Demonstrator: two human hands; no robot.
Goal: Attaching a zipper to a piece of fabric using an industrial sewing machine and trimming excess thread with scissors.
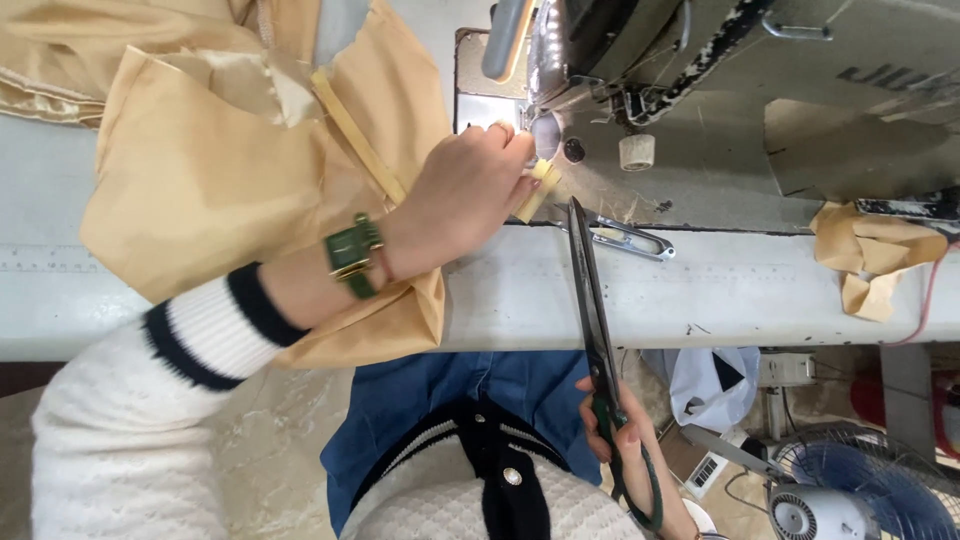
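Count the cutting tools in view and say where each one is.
2. Long scissors are held in the right hand, blades pointing toward the sewing machine. Small thread snips lie on the machine bed. Fabric may hide others.

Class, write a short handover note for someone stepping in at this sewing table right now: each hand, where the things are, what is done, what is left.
Left hand: pinches a tan strip end by the sewing machine.
Right hand: grips long scissors, blades shut, tips near the strip.
Tan fabric lies on the table under the left arm; small snips sit beside the machine.
Done: strip held out.
Left: strip not yet cut.
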